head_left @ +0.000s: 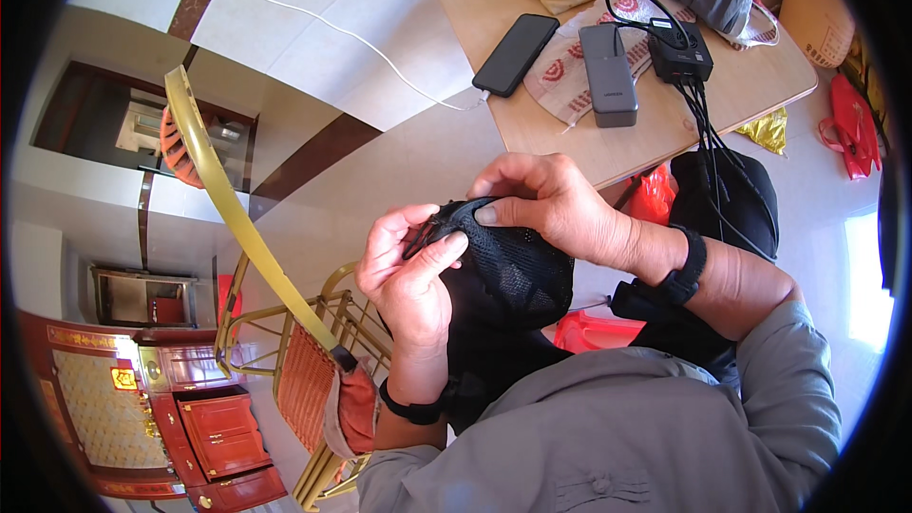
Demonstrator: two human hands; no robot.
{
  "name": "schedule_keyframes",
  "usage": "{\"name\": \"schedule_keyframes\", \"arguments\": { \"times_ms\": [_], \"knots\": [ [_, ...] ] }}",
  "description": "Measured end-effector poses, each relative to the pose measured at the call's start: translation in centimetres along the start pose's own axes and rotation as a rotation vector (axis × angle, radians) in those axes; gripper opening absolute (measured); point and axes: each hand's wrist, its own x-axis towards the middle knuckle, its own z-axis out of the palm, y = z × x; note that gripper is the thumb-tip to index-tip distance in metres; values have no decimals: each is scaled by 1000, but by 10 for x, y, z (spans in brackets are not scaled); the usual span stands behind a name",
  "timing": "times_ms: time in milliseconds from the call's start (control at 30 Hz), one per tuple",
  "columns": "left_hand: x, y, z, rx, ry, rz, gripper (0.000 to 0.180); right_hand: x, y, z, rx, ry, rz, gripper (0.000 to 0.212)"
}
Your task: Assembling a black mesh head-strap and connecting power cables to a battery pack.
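Observation:
A piece of black mesh fabric (522, 271), perhaps a small bag, hangs between my hands above my lap. My left hand (410, 275) pinches its gathered left edge between thumb and fingers, where thin black strands show. Close beside it, my right hand (551, 201) grips the upper edge, thumb pressed on the mesh and fingers curled behind. The fingertips of the two hands are nearly together. How the edge is finished there is too small to make out. Dark bands circle both wrists.
Ahead stands a light wooden table (760, 85) with a black phone (516, 55), a grey power bank (609, 76), a black box (681, 52) trailing several cables, and folded cloths. A metal-framed chair (309, 380) is at left. Red plastic bags (653, 194) lie below the table.

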Motion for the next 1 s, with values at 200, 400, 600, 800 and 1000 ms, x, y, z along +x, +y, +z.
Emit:
{"name": "schedule_keyframes", "arguments": {
  "times_ms": [200,400,600,800,1000],
  "knots": [
    [-2,-1,5,46,120,106,35,-10,-24,4,-584,36,-274,22],
    [-4,4,11,104,60,150,35,-5,-18,1,-41,-56,-21,16],
    [-2,9,7,99,-41,158,34,-1,-20,-3,95,-148,92,15],
    [2,15,6,121,-140,189,30,-2,-23,-8,74,-197,95,15],
    [11,12,10,154,-235,319,29,-4,-28,-10,138,-233,92,15]
  ]
}}
